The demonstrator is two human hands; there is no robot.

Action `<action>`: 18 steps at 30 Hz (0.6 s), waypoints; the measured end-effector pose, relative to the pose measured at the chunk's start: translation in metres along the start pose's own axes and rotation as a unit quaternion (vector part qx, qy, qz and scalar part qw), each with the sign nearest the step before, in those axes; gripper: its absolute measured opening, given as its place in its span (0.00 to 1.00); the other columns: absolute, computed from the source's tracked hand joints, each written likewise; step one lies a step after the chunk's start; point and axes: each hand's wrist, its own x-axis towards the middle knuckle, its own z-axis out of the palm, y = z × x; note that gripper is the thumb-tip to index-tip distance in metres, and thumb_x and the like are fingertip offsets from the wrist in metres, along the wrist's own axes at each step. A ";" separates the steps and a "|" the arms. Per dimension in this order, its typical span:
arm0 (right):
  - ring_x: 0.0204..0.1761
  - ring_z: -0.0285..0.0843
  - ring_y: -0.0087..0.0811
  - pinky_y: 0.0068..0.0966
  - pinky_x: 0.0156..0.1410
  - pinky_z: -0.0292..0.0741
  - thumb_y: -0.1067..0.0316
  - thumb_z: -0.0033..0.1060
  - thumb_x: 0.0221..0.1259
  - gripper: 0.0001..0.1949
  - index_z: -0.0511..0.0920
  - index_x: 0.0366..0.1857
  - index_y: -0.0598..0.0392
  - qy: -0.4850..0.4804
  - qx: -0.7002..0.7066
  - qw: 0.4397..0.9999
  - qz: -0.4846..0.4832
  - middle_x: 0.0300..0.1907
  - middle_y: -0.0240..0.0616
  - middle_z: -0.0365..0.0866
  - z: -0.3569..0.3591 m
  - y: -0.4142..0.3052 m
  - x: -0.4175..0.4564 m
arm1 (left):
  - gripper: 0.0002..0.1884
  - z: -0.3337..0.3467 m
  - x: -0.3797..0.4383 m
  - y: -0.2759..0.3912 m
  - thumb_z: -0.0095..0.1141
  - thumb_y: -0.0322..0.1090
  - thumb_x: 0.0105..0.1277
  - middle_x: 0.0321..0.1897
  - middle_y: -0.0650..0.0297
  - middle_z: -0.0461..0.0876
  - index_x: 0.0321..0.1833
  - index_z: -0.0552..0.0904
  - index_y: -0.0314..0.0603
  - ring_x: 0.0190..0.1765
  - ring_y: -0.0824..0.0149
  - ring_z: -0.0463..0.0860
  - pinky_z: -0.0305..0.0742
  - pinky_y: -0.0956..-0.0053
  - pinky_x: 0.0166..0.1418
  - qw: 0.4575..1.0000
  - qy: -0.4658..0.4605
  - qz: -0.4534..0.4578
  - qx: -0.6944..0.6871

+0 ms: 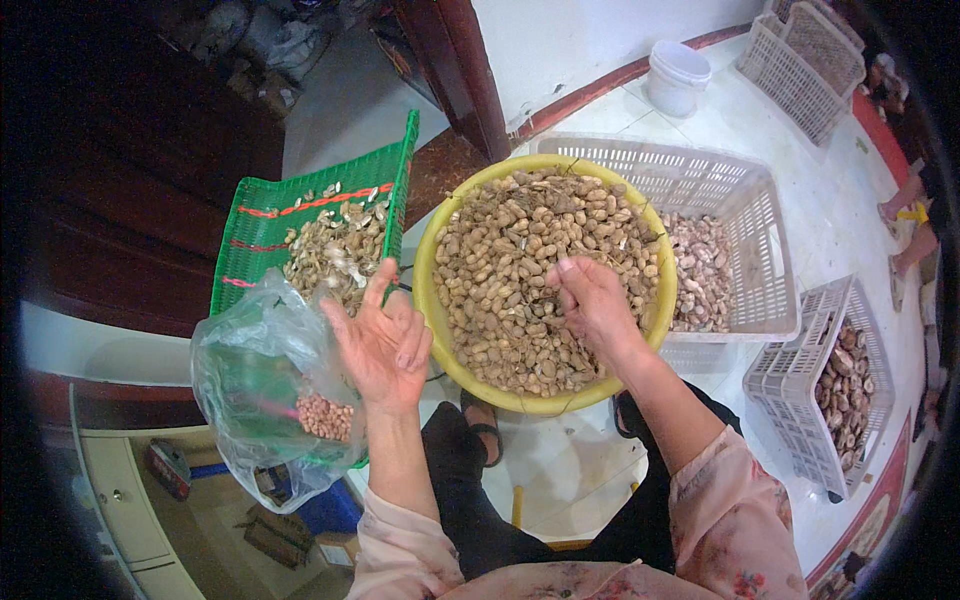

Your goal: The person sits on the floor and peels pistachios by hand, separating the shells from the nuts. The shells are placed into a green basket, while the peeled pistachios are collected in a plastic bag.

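Note:
A yellow basin [424, 300] heaped with unshelled peanuts [517, 247] stands before me. Over the heap is my right hand [592, 304], its fingers curled and thumb against the index finger; whether something small is between them cannot be told. My left hand [386, 337] is palm up, left of the basin, index finger and thumb spread, the other fingers bent, with nothing seen in it. Close beside it, a clear plastic bag [255, 352] holds shelled peanuts [325, 418]. Empty peanut shells [337, 240] lie in a green woven basket [300, 180], partly behind the bag.
A grey plastic crate [757, 247] with pale pieces inside stands behind the basin's right side. Another crate [784, 405] at the right holds brown pieces, perhaps mushrooms. A white bucket [677, 79] and more crates [806, 67] stand farther back. Another person's feet [904, 232] show at the far right.

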 end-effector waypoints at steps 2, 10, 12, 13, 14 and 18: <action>0.18 0.68 0.30 0.29 0.24 0.67 0.62 0.48 0.72 0.09 0.74 0.38 0.55 0.090 -0.210 0.928 -0.295 0.22 0.31 0.73 -0.016 0.024 0.032 | 0.30 0.007 0.003 -0.013 0.35 0.60 0.75 0.23 0.62 0.77 0.55 0.76 0.37 0.14 0.75 0.64 0.54 0.83 0.16 0.998 0.038 -0.049 0.013; 0.36 0.79 0.56 0.47 0.39 0.73 0.67 0.49 0.68 0.07 0.71 0.44 0.55 0.083 -0.509 0.836 -0.188 0.28 0.57 0.79 -0.001 0.001 0.028 | 0.17 -0.011 0.003 -0.036 0.43 0.46 0.77 0.23 0.64 0.80 0.48 0.78 0.39 0.15 0.78 0.65 0.55 0.85 0.18 0.949 0.113 -0.093 0.279; 0.26 0.77 0.44 0.35 0.29 0.71 0.64 0.52 0.69 0.07 0.73 0.44 0.54 0.082 -0.452 0.858 -0.232 0.21 0.43 0.76 0.005 0.003 0.025 | 0.14 -0.008 0.002 -0.040 0.44 0.43 0.76 0.23 0.64 0.80 0.47 0.79 0.41 0.14 0.79 0.64 0.54 0.86 0.18 0.907 0.112 -0.103 0.393; 0.24 0.74 0.36 0.29 0.27 0.68 0.63 0.52 0.69 0.08 0.74 0.44 0.54 0.023 -0.350 0.916 -0.196 0.20 0.37 0.73 0.006 0.005 0.023 | 0.12 -0.005 0.003 -0.042 0.44 0.41 0.76 0.22 0.65 0.80 0.47 0.79 0.42 0.14 0.80 0.63 0.53 0.87 0.18 0.880 0.115 -0.107 0.448; 0.22 0.70 0.29 0.24 0.25 0.65 0.62 0.53 0.69 0.08 0.74 0.44 0.53 -0.038 -0.242 0.957 -0.156 0.18 0.32 0.70 0.009 0.006 0.021 | 0.11 -0.001 0.004 -0.041 0.46 0.38 0.75 0.29 0.63 0.82 0.49 0.79 0.41 0.21 0.73 0.75 0.67 0.82 0.24 0.852 0.128 -0.152 0.485; 0.25 0.62 0.13 0.15 0.29 0.60 0.62 0.52 0.70 0.08 0.78 0.43 0.53 -0.156 -0.003 0.988 0.016 0.23 0.21 0.66 0.024 -0.009 -0.008 | 0.13 0.002 0.003 -0.067 0.47 0.37 0.73 0.43 0.55 0.82 0.52 0.78 0.38 0.44 0.56 0.81 0.75 0.67 0.46 0.766 0.013 0.021 0.642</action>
